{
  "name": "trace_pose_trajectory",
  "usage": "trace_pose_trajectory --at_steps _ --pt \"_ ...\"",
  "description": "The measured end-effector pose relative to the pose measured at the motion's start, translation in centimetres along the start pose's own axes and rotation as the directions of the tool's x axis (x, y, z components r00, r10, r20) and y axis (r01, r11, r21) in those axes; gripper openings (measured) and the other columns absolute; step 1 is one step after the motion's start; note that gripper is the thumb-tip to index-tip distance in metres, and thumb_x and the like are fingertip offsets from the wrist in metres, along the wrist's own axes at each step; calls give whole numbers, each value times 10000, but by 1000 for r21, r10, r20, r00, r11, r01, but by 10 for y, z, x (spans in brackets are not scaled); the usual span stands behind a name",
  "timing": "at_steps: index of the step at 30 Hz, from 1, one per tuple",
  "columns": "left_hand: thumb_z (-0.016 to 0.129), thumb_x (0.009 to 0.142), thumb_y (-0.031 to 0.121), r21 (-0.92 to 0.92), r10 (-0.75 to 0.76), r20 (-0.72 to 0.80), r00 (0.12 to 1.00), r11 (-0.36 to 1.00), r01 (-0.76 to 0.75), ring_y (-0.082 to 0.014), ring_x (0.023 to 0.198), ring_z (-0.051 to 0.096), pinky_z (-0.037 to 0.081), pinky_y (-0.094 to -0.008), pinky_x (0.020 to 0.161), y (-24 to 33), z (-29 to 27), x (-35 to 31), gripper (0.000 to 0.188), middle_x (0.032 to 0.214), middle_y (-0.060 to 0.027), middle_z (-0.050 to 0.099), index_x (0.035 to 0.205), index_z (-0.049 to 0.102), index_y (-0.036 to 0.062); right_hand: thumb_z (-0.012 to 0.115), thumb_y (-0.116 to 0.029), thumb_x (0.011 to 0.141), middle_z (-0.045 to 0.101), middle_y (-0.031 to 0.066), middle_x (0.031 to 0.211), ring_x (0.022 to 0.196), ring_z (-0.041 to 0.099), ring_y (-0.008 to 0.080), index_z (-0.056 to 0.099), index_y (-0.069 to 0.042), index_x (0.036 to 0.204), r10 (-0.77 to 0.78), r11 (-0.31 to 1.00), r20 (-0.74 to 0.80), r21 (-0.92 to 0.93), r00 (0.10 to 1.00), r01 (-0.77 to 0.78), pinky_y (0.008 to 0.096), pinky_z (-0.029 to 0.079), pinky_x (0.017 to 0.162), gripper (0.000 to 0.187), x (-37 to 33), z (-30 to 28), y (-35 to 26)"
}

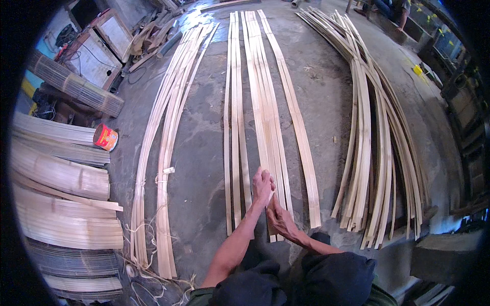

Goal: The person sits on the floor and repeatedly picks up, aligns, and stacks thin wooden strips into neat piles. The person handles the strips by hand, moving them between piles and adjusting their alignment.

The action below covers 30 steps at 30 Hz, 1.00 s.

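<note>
Two hands meet on one bamboo strip (pixel 269 201) at the near end of the middle bundle (pixel 260 102). Your left hand (pixel 263 184) is closed round the strip, fingers curled over its upper edge, lifting that end slightly off the concrete floor (pixel 204 153). Your right hand (pixel 278 218) sits just below it, pinching the same strip near its cut tip, thumb on top. Held this way, one hand steadies while the other works the end; whether you are peeling or only checking it, the picture does not show.

Strips in the middle bundle lie side by side, running straight away from you, so each end comes within reach of your knees. Just left of your hands lies a narrower pair of strips (pixel 234 127), apart from the group you hold. One wider slat (pixel 298 132) lies to the right, slanting outward.

Farther out: a long curved bundle (pixel 163 153) to the left with loose shavings (pixel 148 255) at its near end, and a thick bowed pile (pixel 377 153) to the right. Rolled bamboo mats (pixel 61 204) are stacked at the far left, with a red tin (pixel 105 137) beside them.
</note>
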<state>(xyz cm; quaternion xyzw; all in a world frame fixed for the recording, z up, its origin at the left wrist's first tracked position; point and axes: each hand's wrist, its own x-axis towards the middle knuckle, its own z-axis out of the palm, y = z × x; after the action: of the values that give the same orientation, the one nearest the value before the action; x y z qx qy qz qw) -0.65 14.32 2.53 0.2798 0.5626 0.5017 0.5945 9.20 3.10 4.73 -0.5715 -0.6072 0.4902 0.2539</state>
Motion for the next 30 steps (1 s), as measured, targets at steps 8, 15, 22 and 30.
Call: trace_pose_trajectory --at_steps 8,15,22,30 --pt "434 1007 184 102 40 3 999 994 -40 -115 448 504 392 -276 372 -30 -35 -1 184 620 -37 504 993 489 9 512 -246 980 627 281 874 795 655 375 137 -28 1522 1 1000 173 9 985 -3 397 506 751 693 -6 14 15" --pt "546 977 235 357 136 -70 988 929 -102 -125 466 529 435 -282 405 -20 -24 -12 366 626 -42 548 1179 511 -69 522 -245 988 625 168 813 710 628 236 222 -39 1514 1 1000 139 4 990 -1 360 511 680 640 -12 9 23" --pt "594 955 237 378 382 -127 915 872 -312 -110 522 543 459 -297 447 26 -41 -19 538 732 -68 644 1398 435 -22 485 -243 1013 598 62 802 681 582 128 352 -55 1480 77 981 103 168 992 -93 284 496 632 521 -25 -3 24" --pt "587 901 180 531 351 -211 912 825 -194 -126 526 537 489 -337 454 21 -117 22 599 690 -103 612 1448 393 27 511 -217 999 591 38 804 689 558 118 409 -52 1450 80 983 107 158 991 -96 284 485 640 492 -31 -1 41"
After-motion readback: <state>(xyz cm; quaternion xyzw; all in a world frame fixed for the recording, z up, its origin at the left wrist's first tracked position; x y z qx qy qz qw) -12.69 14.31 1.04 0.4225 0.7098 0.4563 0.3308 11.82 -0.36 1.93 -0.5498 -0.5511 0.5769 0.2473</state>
